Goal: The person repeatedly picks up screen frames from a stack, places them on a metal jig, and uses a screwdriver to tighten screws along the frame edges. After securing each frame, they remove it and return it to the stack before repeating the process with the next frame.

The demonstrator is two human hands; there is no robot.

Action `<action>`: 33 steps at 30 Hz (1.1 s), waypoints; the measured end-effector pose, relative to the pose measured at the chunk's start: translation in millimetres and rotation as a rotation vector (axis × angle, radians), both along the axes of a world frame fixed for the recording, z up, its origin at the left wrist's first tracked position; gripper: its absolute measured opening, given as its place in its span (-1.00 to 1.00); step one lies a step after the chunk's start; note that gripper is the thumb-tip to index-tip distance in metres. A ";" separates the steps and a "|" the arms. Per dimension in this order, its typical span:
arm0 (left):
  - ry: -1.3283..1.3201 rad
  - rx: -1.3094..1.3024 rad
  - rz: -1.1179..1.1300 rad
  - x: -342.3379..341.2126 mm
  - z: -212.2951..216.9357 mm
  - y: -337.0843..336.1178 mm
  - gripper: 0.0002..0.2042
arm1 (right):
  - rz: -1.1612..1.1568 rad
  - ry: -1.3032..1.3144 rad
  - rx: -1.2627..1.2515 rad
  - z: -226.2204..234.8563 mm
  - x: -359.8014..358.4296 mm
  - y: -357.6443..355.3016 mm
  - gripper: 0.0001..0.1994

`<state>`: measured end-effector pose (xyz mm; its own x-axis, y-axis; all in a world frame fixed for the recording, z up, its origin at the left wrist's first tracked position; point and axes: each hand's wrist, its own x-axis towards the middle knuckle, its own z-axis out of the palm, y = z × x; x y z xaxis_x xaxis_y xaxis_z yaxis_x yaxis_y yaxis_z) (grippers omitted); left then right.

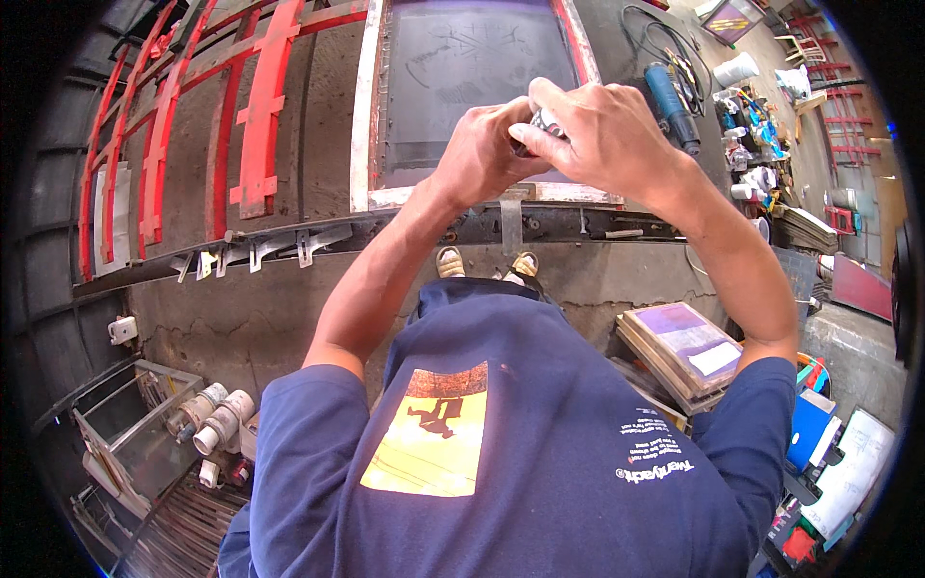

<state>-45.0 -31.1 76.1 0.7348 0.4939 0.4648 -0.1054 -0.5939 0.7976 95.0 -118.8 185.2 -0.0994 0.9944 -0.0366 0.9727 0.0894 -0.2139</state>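
Your left hand [482, 154] and your right hand [597, 135] met in front of you, raised over the near edge of a large dark screen in a pale wooden frame [462, 67]. Between them you held a small grey-and-silver object [541, 125], mostly hidden by your fingers, so its exact kind could not be made out. Your right hand was curled around it from above and from the right, fingers closed tight; your left hand pinched it from the left, thumb and fingers narrowed on it.

To the left of the screen, red-painted metal frames [260, 106] lay side by side. On the far right a blue power drill with a black cord [670, 101] rested just beside the screen's frame. Nearer you on the right, a stack of wooden-framed screens with a purple top [684, 347] sat on the concrete floor. On your near left, white plastic tubes [217, 419] leaned beside a metal rack [135, 433].
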 end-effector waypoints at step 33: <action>0.046 -0.119 -0.031 -5.2 -9.6 3.7 -0.69 | 0.080 -0.022 0.074 2.7 4.7 -1.2 -0.69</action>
<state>-50.2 -27.3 66.5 0.7700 0.5199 0.3699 -0.0842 -0.4918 0.8666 99.7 -120.0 187.8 -0.1789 0.9833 0.0338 0.9661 0.1821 -0.1828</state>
